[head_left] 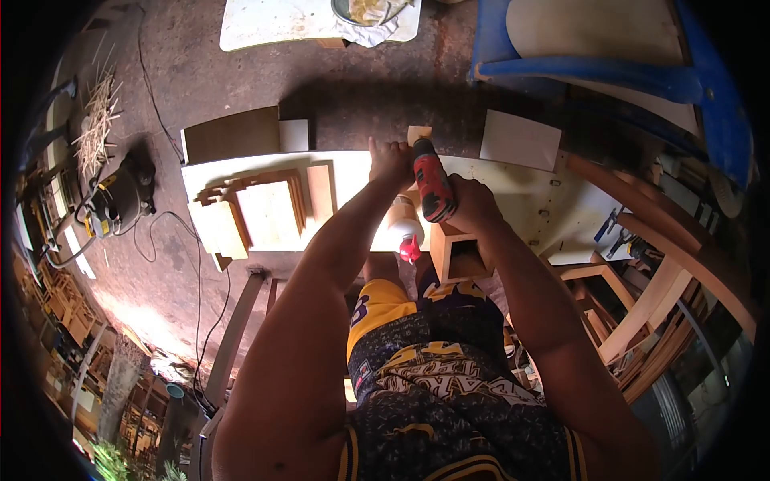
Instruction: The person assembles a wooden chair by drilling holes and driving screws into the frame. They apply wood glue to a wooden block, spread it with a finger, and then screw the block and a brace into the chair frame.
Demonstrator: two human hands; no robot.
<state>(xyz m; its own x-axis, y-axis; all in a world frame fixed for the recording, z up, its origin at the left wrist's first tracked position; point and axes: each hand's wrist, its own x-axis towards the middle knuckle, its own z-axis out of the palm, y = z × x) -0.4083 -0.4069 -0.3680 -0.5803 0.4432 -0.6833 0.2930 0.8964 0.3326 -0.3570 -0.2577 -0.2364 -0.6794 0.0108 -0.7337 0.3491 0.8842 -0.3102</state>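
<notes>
Red drill (434, 180) just beyond the bottle (404, 227), and the right hand (475, 204) has its fingers wrapped round the grip! Left hand (391, 163) is right beside the nose, fingers partly spread; whether they pin anything, I can't tell. Danger here: a sideways skid could catch those fingers, while a dipping forearm could knock the bottle over.

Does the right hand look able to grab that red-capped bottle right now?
Probably not: the bottle is close by, but the right hand is wrapped around the drill.
</notes>
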